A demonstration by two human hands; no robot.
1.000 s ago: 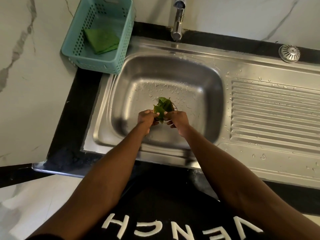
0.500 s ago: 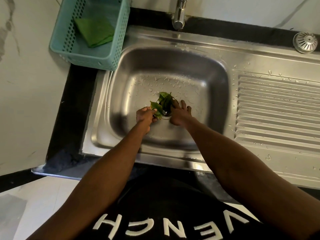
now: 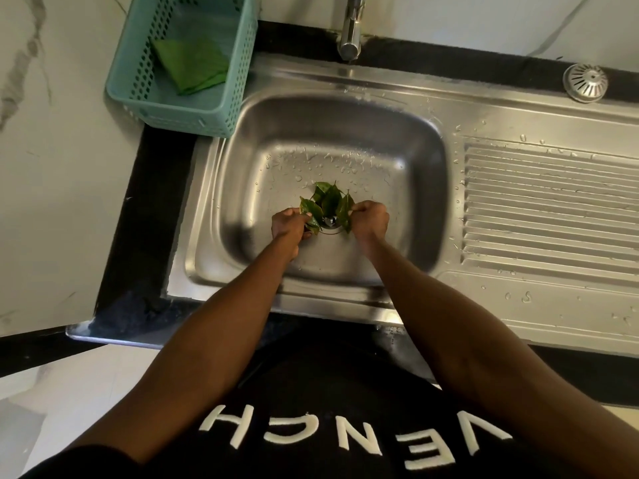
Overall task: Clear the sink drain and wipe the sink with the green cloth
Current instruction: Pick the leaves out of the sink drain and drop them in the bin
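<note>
Several dark green leaves (image 3: 327, 202) lie piled over the drain (image 3: 331, 227) in the middle of the wet steel sink basin (image 3: 262, 188). My left hand (image 3: 288, 225) pinches the leaves on the drain's left side. My right hand (image 3: 370, 220) pinches a leaf on its right side. Between the two hands a bit of the metal drain shows. The green cloth (image 3: 191, 65) lies folded inside a teal plastic basket (image 3: 145, 98) at the sink's back left corner.
The tap (image 3: 351, 29) hangs over the basin's back edge. A ribbed draining board (image 3: 553, 209) with water drops stretches to the right. A round metal strainer cap (image 3: 585, 82) sits at the back right. A black counter strip (image 3: 152, 216) borders the sink's left.
My hands have spread apart over the drain, each now pinching leaves, and the metal drain shows between them. The right hand has gone from fingers spread on the leaves to a pinch.
</note>
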